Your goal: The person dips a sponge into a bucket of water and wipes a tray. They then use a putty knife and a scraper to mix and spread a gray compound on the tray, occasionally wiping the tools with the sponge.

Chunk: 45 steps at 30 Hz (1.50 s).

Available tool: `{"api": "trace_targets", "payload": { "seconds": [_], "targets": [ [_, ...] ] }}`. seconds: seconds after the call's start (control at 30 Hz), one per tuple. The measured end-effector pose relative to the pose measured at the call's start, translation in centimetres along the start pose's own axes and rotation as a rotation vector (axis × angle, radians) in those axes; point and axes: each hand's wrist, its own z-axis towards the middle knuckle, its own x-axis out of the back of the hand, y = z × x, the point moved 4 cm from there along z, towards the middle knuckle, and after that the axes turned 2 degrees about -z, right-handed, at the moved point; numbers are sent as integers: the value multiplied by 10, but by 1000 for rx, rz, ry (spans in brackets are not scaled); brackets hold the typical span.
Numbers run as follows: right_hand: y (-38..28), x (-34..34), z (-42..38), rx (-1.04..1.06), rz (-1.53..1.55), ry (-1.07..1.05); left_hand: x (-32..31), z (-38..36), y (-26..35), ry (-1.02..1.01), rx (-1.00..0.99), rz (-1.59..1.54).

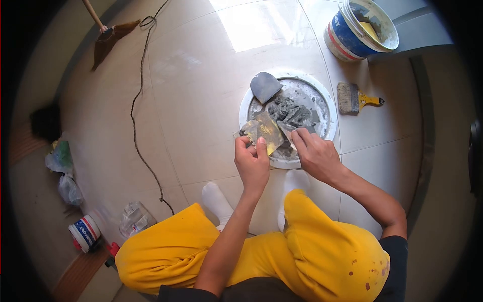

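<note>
In my left hand (253, 165) is a translucent yellowish plastic scraper (270, 132), gripped between thumb and fingers, with grey smears on its left side. My right hand (318, 155) is closed around a thin putty knife (287, 130); its blade meets or overlaps the scraper's right edge, and its handle is mostly hidden by the fingers. Both tools are over a round white tray (329, 108) that holds a heap of wet grey paste (292, 110). A dark grey round-ended scraper (265, 87) leans on the tray's upper left rim.
Right of the tray lies a yellow-handled paintbrush (356, 99). A paint bucket (347, 35) stands behind it. A dark cord (136, 105) crosses the tiles on the left, near a broom (110, 40). Plastic bags (63, 161) and a small tub (84, 233) lie at far left.
</note>
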Motion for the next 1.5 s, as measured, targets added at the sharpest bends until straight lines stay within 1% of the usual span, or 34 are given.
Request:
{"api": "trace_targets", "payload": {
  "seconds": [0.03, 0.07, 0.1, 0.13, 0.2, 0.23, 0.27, 0.33, 0.37, 0.4, 0.47, 0.5, 0.53, 0.57, 0.6, 0.63, 0.67, 0.73, 0.77, 0.8, 0.87, 0.9, 0.93, 1.0, 1.13, 1.2, 1.23, 1.3, 1.33, 1.4, 1.43, 1.47, 1.5],
  "targets": [
    [-11, 8, -2, 58, -4, 62, 2, -6, -2, 10, 15, 9],
    [-20, 15, -4, 107, -20, 135, -2, -7, -1, -26, 3, -3],
    [-26, 15, -3, 141, -53, 153, -9, -2, 2, -65, -27, -27],
    [-23, 13, 0, 137, -60, 154, -10, -1, 4, -72, -30, -31],
    [-15, 6, 9, 101, -60, 121, -6, -3, 6, -130, -55, 191],
    [-7, 2, 14, 62, -26, 42, -4, -1, 9, -116, -81, 217],
    [-11, 3, 14, 65, -26, 44, -5, -1, 11, -113, -84, 218],
    [-24, 13, 9, 126, -32, 179, -8, -6, 16, -145, -98, 167],
    [-23, 12, 11, 104, -47, 137, -7, -6, 13, -151, -101, 167],
    [-14, 9, 14, 99, -56, 139, -5, -4, 7, -150, -88, 180],
    [15, 2, 21, -20, -46, 171, -4, 1, 7, -147, -80, 188],
    [27, 6, 19, -91, 88, 129, -3, 2, 9, -154, -30, 100],
    [31, 5, 13, -82, 93, 120, -1, 2, 9, -154, 24, 12],
    [46, 1, 8, -304, 663, 87, 0, 7, 2, -191, 44, -92],
    [56, -5, 6, -523, 1226, 48, -1, 11, -3, -184, 37, -100],
    [52, -10, -1, -735, 1782, 24, -3, 13, -10, -188, 87, -257],
    [44, -13, -7, -793, 2108, -41, -5, 14, -13, -190, 137, -414],
    [29, -24, -17, -804, 2412, -168, -9, 11, -17, -189, 155, -475],
    [20, -27, -20, -777, 2503, -236, -12, 8, -18, -203, 175, -533],
    [12, -30, -23, -781, 2504, -247, -13, 5, -18, -195, 179, -532],
    [-3, -30, -20, -1087, 2420, -79, -18, 2, -12, -218, 131, -564],
    [-3, -29, -19, -1151, 2365, -26, -19, 1, -11, -221, 132, -565],
    [-3, -30, -17, -1149, 2363, -20, -19, -1, -11, -217, 122, -574],
    [1, -36, -18, -1247, 2369, 42, -20, -7, -12, -223, 122, -584],
    [6, -27, -9, -1274, 2368, 52, -20, -11, -9, -255, 100, -555],
    [7, -23, -6, -1374, 2272, 81, -20, -13, -5, -261, 83, -555],
    [17, -33, -11, -1374, 2268, 84, -20, -14, -3, -272, 73, -543],
    [32, -60, -20, -1153, 2436, -114, -20, -16, 3, -284, 65, -533],
    [33, -61, -19, -1158, 2435, -111, -21, -18, 8, -304, 47, -487],
    [41, -65, -23, -1355, 2302, 41, -21, -17, 7, -322, 36, -450],
    [48, -74, -28, -1347, 2390, 41, -18, -13, 3, -290, 36, -472],
    [53, -84, -37, -1363, 2367, 52, -16, -10, 1, -259, 38, -501],
    [55, -87, -39, -1101, 2621, 29, -12, -8, -1, -235, 71, -491]
  ]
}}
